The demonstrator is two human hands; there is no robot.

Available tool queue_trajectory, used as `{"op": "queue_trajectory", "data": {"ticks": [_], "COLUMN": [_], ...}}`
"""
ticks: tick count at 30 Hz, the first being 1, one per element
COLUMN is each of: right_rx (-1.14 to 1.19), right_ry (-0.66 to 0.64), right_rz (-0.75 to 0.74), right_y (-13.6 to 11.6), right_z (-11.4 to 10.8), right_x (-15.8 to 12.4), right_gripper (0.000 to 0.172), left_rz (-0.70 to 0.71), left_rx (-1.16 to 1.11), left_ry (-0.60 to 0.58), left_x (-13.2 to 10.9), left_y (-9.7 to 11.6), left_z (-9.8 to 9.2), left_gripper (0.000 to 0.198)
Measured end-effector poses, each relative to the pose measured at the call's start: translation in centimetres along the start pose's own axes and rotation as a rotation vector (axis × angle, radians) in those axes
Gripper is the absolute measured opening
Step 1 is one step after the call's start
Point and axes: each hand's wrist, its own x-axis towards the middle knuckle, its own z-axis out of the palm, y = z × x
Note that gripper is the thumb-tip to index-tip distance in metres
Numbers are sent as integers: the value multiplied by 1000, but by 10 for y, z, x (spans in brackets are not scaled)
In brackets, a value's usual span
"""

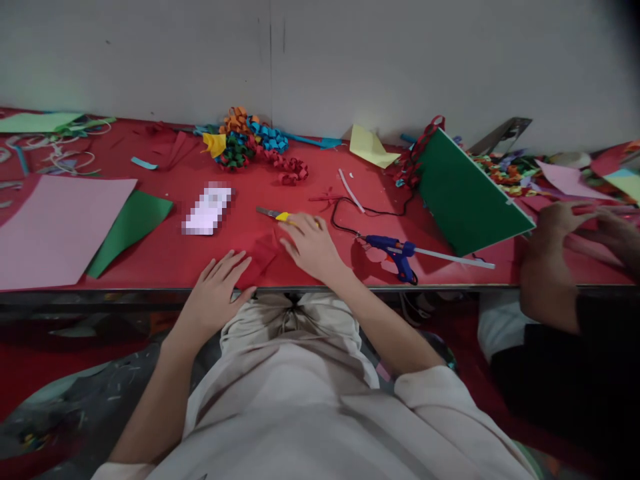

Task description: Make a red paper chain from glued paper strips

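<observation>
red worktop (pixel 160 263), right hand (pixel 313 248) over a yellow cutter (pixel 283 217)

a large pink sheet (pixel 55 227) covers the worktop's front left corner area; toward the right end, a green board (pixel 465 193) stands tilted. at the front edge, the left hand (pixel 217 290) lies open, fingers spread, holding nothing visible. the right hand, fingers loosely bent, covers the cutter's handle; whether it grips cannot be told. a blue glue gun (pixel 385 241) lies right of it, near the front edge. between the hands is a piece of red paper (pixel 257 257). the cutter is mid-worktop, its blade pointing left.
</observation>
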Motion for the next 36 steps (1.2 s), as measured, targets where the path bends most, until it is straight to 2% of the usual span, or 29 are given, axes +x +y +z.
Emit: {"op": "queue_trajectory", "data": {"ticks": [2,4,6,9,11,14,17,19,22,24,26,29,33,36], "right_rx": [67,63,25,34,137,318,405,539,887,1076,1182,1259,1328,1356], "right_ry": [-85,-105,-41,172,334,534,623,595,497,454,415,326,220,101], "right_rz": [-171,-222,-236,-274,-209,49,251,364,534,603,632,642,677,672], "right_y": [-10,-16,-17,-14,-12,-12,-14,-15,-15,-15,-16,-19,-25,-28], "right_z": [-5,-4,1,2,-7,-28,-43,-45,-38,-30,-23,-13,1,10], "right_x": [-25,-51,-74,-99,-105,-98,-76,-60,-41,-34,-29,-25,-20,-17], "right_gripper": [40,44,41,14,13,9,16,20,22,24,28,31,34,36], "left_rz": [-3,-53,-118,-178,-190,-176,-168,-172,-297,-458,-582,-655,-691,-753], "left_rx": [-77,-141,-178,-213,-238,-305,-410,-535,-846,-1045,-1182,-1242,-1200,-1144], "left_ry": [27,123,226,262,225,179,265,336,320,273,277,376,457,560], "left_x": [-5,-6,-1,12,20,29,36,41,49,52,51,45,39,39], "left_y": [-8,-11,-11,-6,-2,5,17,27,37,39,37,31,26,26], "left_z": [-5,-8,-9,-5,-1,1,-3,-7,-10,-10,-10,-8,-7,-6], "left_gripper": [50,46,43,42,44,48,51,57,62,49,36,31,32,27]}}
